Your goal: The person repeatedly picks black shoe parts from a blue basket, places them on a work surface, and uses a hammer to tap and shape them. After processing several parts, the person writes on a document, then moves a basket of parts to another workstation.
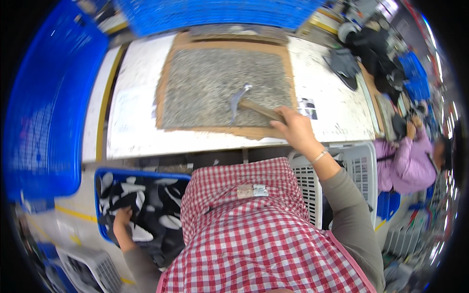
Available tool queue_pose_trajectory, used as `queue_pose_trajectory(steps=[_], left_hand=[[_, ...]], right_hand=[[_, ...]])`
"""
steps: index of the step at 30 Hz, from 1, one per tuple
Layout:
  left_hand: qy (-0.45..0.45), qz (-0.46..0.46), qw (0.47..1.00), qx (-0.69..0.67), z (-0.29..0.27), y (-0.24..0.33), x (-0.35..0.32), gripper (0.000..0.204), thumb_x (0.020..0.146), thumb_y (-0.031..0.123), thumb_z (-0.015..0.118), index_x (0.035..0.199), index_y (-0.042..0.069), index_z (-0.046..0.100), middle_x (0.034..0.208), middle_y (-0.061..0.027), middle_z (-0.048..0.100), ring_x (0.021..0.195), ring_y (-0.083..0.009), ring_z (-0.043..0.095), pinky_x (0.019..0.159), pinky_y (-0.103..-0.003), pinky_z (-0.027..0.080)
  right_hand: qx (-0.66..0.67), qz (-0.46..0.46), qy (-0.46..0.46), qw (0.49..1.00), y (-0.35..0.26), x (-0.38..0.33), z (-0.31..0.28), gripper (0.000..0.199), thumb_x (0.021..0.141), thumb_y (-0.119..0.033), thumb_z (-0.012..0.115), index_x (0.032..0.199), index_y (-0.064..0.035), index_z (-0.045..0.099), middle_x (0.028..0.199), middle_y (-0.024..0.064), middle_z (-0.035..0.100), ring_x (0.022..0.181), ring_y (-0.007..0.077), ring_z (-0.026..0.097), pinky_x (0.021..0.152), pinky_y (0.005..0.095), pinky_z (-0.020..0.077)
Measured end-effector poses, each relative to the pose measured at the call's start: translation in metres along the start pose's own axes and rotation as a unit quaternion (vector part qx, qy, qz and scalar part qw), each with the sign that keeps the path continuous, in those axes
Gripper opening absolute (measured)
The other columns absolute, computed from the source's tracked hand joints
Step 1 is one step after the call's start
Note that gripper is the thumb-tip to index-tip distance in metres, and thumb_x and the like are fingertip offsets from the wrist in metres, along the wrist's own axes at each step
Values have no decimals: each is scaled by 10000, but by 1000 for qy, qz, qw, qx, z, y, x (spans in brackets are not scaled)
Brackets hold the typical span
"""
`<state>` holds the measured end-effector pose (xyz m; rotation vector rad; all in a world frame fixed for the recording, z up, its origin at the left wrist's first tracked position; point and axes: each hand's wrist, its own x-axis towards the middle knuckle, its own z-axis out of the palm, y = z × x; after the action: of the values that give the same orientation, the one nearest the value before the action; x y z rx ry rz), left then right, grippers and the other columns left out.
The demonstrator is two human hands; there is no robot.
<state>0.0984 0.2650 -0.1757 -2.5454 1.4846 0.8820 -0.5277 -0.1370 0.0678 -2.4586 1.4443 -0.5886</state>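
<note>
My right hand (297,128) is closed round the wooden handle of a hammer (261,108). Its curved, pointed metal head (236,101) rests on or just over a grey, rough-textured pad (205,88) with a brown border, on the white table (337,115). Down at the left, my left hand (123,218) is in a blue bin (101,183) full of soft black pieces with white patches (168,202). Its fingers look closed on one black piece (116,204), partly hidden among the others.
Large blue crates stand at the left (51,107) and beyond the table (220,17). A white slatted basket (359,171) is under the table's right side. Dark shoe-like pieces (343,66) lie at the table's far right. A co-worker (413,163) in pink works at the right.
</note>
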Motion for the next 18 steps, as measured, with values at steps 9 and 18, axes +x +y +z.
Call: queue_pose_trajectory(steps=[9,18], left_hand=[[362,155,875,-280,-101,332,12,229,1028,17,568,1216,-40,685,1095,-145,742,1003,-228,696,935,-339,534],[313,396,853,129,-105,580,69,507,981,235,566,1482,157,555,1540,-137,488,1442,-367,411,1207,-562,267]], right_hand=[[-63,82,145,984,93,41,33,327,920,-255,737,1185,-90,640,1039,136,705,856,359,703,706,447,562],[49,137,242,959,333,60,-15,181,897,-156,740,1054,-71,766,1124,149,694,1042,336,653,945,418,525]])
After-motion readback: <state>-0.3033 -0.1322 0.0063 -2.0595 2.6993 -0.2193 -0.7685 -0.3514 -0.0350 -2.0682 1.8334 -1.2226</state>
